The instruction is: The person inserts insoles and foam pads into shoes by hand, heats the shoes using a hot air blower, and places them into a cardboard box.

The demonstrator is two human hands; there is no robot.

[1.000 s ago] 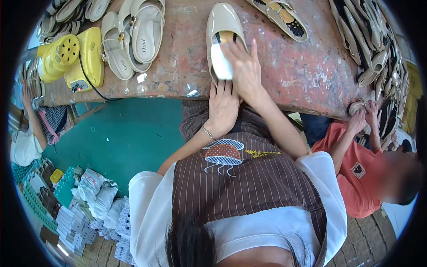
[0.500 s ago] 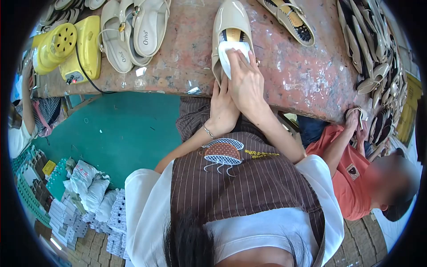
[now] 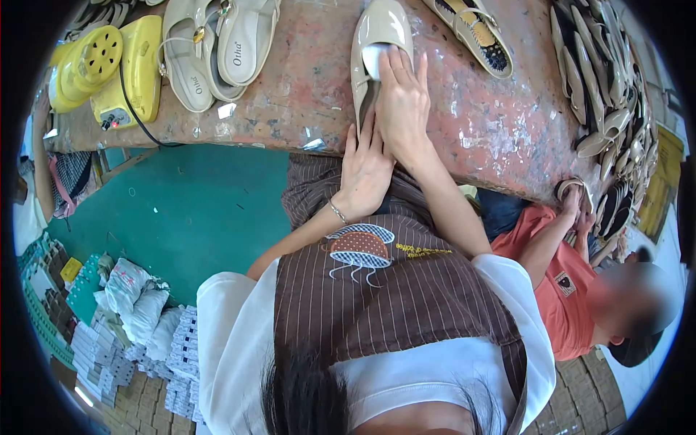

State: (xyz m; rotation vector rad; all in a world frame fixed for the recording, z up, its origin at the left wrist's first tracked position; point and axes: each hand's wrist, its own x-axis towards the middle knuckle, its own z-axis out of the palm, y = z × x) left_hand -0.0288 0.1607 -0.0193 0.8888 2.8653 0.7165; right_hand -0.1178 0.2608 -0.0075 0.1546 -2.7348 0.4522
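A glossy beige shoe (image 3: 384, 23) lies on the worn red-brown table (image 3: 304, 80), toe pointing away from me. A white insole-shaped pad (image 3: 372, 61) is partly inside its opening. Over the pad lies my right hand (image 3: 403, 98), fingers reaching into the shoe; it hides much of the pad. My left hand (image 3: 365, 170) rests at the heel end, its fingers spread against the shoe's back edge and its wrist near the table's front edge. Right of this shoe lies another beige shoe (image 3: 475, 30) with a strap and a dark and yellow inside.
Finished beige shoes (image 3: 249, 47) stand left, beside a yellow device (image 3: 138, 72) with a black cord. Many shoes (image 3: 598, 65) are piled at the right. A co-worker (image 3: 558, 283) in a red shirt holds a shoe there. White boxes (image 3: 109, 355) and bags lie on the lower left.
The white pad has gone deeper into the shoe, toward the toe, with my right hand following it. My left hand stays at the heel. The view has shifted slightly.
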